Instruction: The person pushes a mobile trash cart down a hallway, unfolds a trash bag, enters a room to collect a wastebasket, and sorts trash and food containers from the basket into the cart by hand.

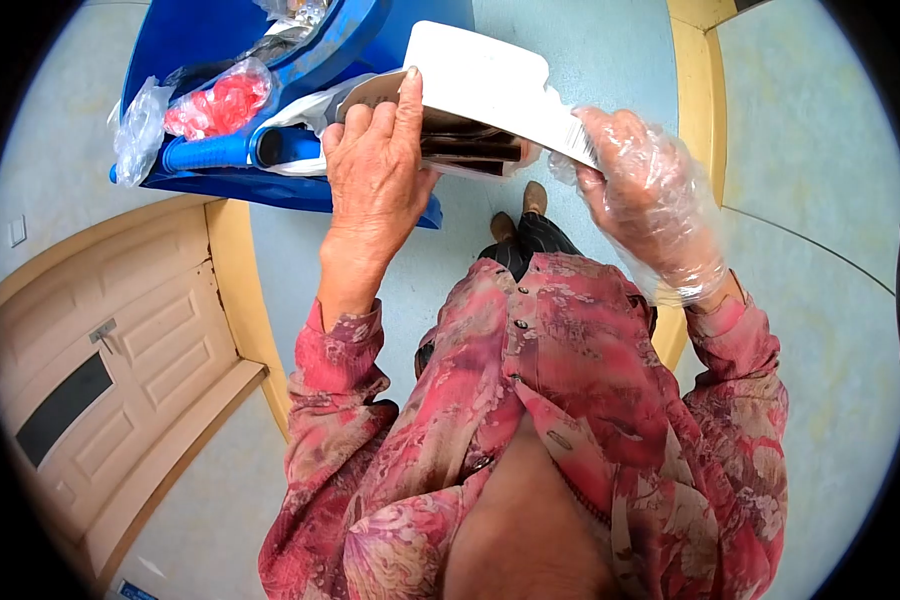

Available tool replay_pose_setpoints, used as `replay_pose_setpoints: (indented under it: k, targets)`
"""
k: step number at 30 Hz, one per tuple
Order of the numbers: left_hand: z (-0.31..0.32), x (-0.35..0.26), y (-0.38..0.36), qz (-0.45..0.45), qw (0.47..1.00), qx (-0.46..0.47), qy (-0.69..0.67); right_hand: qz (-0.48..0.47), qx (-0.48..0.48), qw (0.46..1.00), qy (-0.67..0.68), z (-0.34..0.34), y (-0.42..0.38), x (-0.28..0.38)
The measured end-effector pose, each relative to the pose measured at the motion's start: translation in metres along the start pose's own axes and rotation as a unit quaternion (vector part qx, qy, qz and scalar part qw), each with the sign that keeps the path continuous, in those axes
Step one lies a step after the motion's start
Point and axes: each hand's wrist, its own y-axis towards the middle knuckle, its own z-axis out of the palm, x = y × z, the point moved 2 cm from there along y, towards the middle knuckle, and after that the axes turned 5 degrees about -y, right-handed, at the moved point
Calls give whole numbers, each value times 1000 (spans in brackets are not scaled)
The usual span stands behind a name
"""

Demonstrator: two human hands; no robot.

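Fingers [408, 105] of the left hand [375, 165], bare: the index stretched straight up at the left end of the box [480, 75], the next ones bent side by side over its edge, the thumb partly hidden. Those of the right hand [650, 185], in a clear glove [698, 225], pinched the box's right end beside a barcode; their spacing could not be told fully through the creased film.

Remaining items, left to right:

Switch [17, 231] — one, pale, fixed to the wall above the door.

Door [170, 330]: panelled, pale, with a metal latch [102, 330] and a dark rectangle below it.

Clear bag [140, 135]: crumpled, draped at the left corner of the bin.

Bin [290, 188]: blue, a bar [205, 152] along its near side ending in a dark round opening.

Red bundle [220, 105]: wrapped in clear film, resting on the bin just behind the bar.

White bag [300, 166]: bunched around the bar's end, near the left hand.

Box: held tilted between both hands, over the bin's right part and the floor [610, 50]; white outside, brown within, dark brown flat layers showing in its near side. Contact with the bin could not be told.

Shirt [570, 320]: patterned pink, buttoned, long-sleeved.

Shoes [535, 197]: brown, a pair, below dark striped trousers [552, 236].

Trim [716, 110] — yellow, edging the floor beyond the right hand.
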Motion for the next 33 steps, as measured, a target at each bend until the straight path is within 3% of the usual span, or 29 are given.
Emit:
replay_pose_setpoints:
  k: [3,5,10,12,14,18,20,23,25,28,33]
  targets:
    - [5,0,0,3,1000,27,-3,-16,19,1000,6,0,7,-1]
    - [4,3,-2,-22,999,-13,-30,-23,34,999,10,-1,12,-5]
    - [14,13,-13,16,998,-45,-27,-85,50,995,25,7,19,-17]
    - [15,14,-16,5,999,-47,-24,-67,96,992,36,6,24,-17]
    - [16,13,-16,4,998,-50,-30,-96,61,993,23,7,27,-18]
    - [19,19,-20,29,994,-93,-52,-79,89,992,36,9,33,-11]
    - [19,18,-21,24,995,-88,-47,-96,14,995,3,13,26,-15]
    - [18,19,-28,40,993,-103,-51,-79,90,991,52,12,30,-10]
    - [20,21,-40,40,982,-145,-112,-90,58,993,51,21,27,-14]
    - [30,19,-63,36,981,-174,-77,-87,44,994,56,21,30,-13]
    - [24,9,-44,-30,994,-90,-53,-81,25,995,56,22,29,-11]
